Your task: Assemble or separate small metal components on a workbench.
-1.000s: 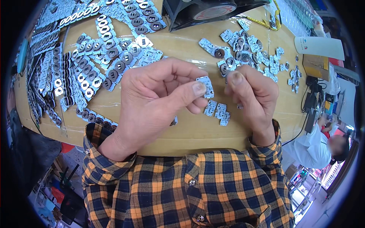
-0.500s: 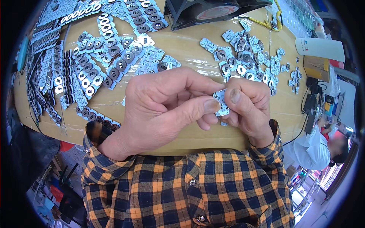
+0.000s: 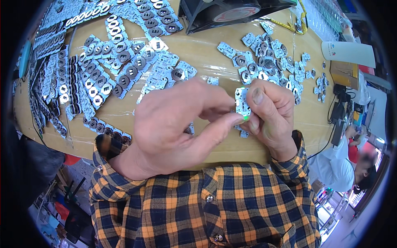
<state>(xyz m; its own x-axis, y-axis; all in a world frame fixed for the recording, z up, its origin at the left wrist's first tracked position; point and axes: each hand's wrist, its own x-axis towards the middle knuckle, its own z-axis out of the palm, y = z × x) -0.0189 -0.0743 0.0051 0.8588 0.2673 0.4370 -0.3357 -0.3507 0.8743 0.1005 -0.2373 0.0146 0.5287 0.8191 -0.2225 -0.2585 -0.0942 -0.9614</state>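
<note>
A small white circuit board [image 3: 242,100] stands nearly upright between my hands, with a green light glowing at its lower edge. My right hand [image 3: 273,111] pinches the board's right side, thumb in front and the other fingers curled behind. To the left, my left hand [image 3: 178,120] is slightly blurred, its thumb and forefinger apart. That thumb's tip reaches the board's lower left corner by the green light; the forefinger is near its left edge. Just below the right hand's fingers lies another small board piece [image 3: 244,134]. The back of the held board is hidden.
Strips of boards with round coin cells [image 3: 97,78] cover the table's left side. Loose boards [image 3: 264,62] are heaped beyond my right hand. A black fan [image 3: 235,14] stands at the back. Far right are a cardboard box [image 3: 344,73], black cables and a person in white [image 3: 337,165].
My left thumb and forefinger have parted, and the left hand has shifted slightly down. More of the board's face shows now, and a green light has come on at its lower edge.
</note>
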